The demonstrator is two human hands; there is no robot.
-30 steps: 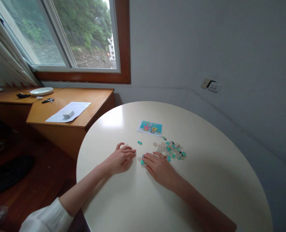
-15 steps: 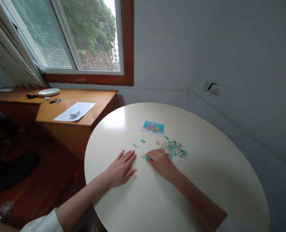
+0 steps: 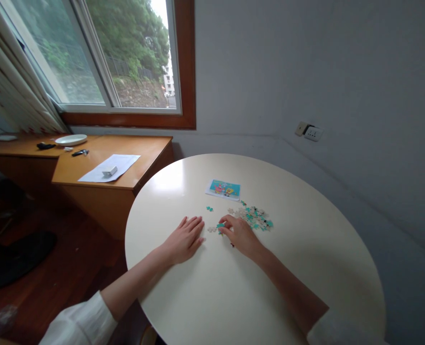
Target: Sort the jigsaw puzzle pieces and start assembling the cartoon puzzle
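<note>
My left hand [image 3: 185, 238] lies flat on the white round table [image 3: 212, 297], fingers stretched out. My right hand [image 3: 243, 237] is closed, with thumb and forefinger pinching a teal puzzle piece [image 3: 220, 226]. Close to its fingertips lie pale puzzle pieces [image 3: 211, 230], between the two hands. A heap of mixed teal and pale puzzle pieces [image 3: 257, 218] spreads just behind my right hand. One small teal piece [image 3: 210, 209] sits apart, beyond my left fingertips. Farther back rests a picture card [image 3: 223, 189] with cartoon figures on a teal ground.
To the left stands a wooden desk [image 3: 155, 155] with a paper sheet [image 3: 126, 163], a small white box [image 3: 109, 171] and a white plate [image 3: 71, 140]. A wall with a socket [image 3: 313, 133] rises behind the table on the right.
My left hand has slid forward over the spot where a small piece lay. My right fingers have lifted from flat over the pieces into a pinch on a teal one.
</note>
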